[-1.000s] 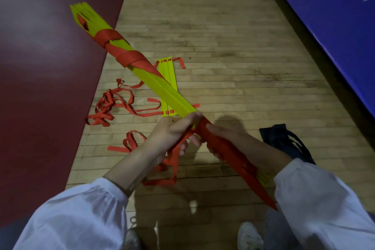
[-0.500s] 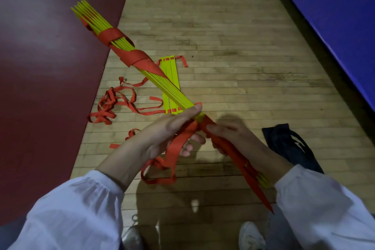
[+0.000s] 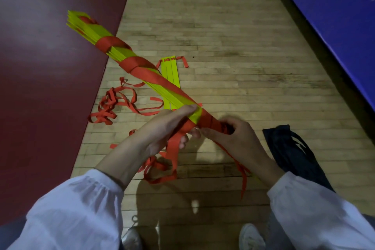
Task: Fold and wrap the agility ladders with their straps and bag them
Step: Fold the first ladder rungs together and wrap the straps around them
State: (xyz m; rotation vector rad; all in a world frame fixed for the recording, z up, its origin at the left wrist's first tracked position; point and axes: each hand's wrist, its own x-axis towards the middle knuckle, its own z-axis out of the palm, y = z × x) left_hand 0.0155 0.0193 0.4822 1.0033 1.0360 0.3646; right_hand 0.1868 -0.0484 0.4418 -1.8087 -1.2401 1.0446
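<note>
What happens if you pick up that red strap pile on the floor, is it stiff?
Probably floppy: the loose red strap lies in tangled curls on the wood floor. It likely dangles and snags, like the strap end drooping below the left hand.

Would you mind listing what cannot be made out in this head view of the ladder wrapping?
- Near end of the held ladder bundle: hidden by the right hand.
- Right hand's fingertips: motion-blurred, so the grip is unclear.
- Dark bag: its lower part is covered by the right sleeve; its opening is not discernible.
- Second ladder on the floor: crossed by the bundle.
</note>
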